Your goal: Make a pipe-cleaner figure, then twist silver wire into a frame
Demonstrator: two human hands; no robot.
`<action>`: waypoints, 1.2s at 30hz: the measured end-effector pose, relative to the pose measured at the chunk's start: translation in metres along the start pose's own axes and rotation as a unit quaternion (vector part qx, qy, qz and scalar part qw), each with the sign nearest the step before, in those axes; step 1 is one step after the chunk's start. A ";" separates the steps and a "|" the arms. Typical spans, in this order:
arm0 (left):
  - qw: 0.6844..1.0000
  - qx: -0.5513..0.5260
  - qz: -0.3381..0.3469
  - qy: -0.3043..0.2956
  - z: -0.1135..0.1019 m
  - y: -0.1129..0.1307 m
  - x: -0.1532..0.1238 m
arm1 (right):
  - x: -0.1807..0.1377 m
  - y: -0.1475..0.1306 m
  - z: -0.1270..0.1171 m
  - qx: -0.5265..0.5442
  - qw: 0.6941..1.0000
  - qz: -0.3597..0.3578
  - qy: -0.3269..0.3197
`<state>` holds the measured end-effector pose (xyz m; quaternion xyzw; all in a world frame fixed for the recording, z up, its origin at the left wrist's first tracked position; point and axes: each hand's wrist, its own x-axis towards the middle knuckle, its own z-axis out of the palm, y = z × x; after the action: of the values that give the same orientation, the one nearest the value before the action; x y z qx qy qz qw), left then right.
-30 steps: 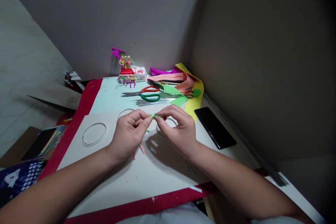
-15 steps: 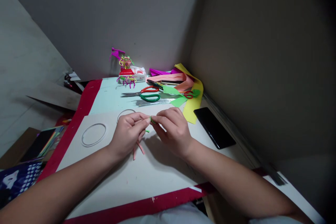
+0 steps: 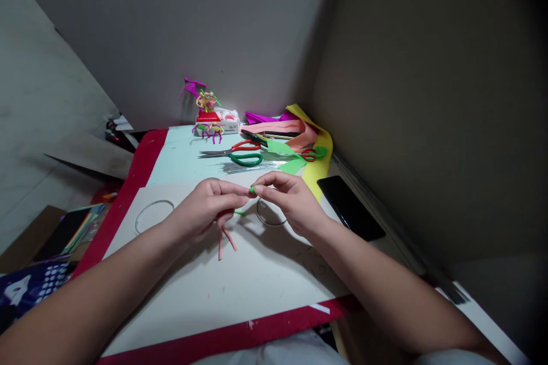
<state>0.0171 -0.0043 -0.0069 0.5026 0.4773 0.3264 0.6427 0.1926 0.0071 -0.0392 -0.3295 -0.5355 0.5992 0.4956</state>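
A small green and pink figure, apparently of paper-wrapped wire, is between my two hands. My left hand [image 3: 209,205] is closed round its middle and hides most of it. Two pink strips [image 3: 225,238] hang below that hand like legs, and a short green strip [image 3: 240,213] sticks out to the right. My right hand [image 3: 289,197] pinches the green knotted end [image 3: 252,189] between thumb and fingertips, touching the left fingertips. Under the right hand, a thin wire ring [image 3: 270,222] shows in part on the pale board [image 3: 192,308].
Scissors [image 3: 246,159] with red and green handles lie behind my hands, by thin wires [image 3: 240,168]. Green, pink and yellow strips [image 3: 323,145] lie at the back right, near a black phone [image 3: 351,208]. Another ring [image 3: 149,205] is at left. Small colourful figures [image 3: 208,101] stand by a box [image 3: 229,125].
My left fingers have straightened and point to the right, and the green knot has shifted slightly right. My right hand has turned a little, and a ring now shows beneath it.
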 end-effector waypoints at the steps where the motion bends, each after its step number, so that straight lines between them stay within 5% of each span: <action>1: 1.000 0.006 -0.006 -0.007 -0.001 0.001 0.000 | 0.000 0.000 0.000 -0.001 1.000 0.000 -0.004; 8: 0.999 0.025 -0.018 -0.026 0.001 0.002 -0.001 | -0.002 -0.001 -0.001 -0.012 0.998 0.035 -0.043; 18: 0.999 0.007 -0.027 -0.021 0.001 -0.002 0.000 | -0.004 -0.004 0.001 -0.042 0.997 0.061 -0.008; 24: 1.000 -0.002 -0.017 -0.007 0.002 0.002 -0.003 | -0.006 -0.008 0.002 -0.122 0.989 -0.078 0.001; 31: 0.996 -0.085 -0.031 -0.010 -0.001 0.002 -0.001 | -0.004 0.000 -0.001 -0.052 0.997 -0.061 -0.014; 36: 0.991 -0.115 -0.034 -0.053 0.001 0.001 -0.001 | -0.002 -0.001 -0.002 -0.176 0.955 -0.238 -0.015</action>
<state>0.0178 -0.0050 -0.0059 0.4257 0.4189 0.3297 0.7311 0.1950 0.0056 -0.0385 -0.2658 -0.7023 0.3655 0.5500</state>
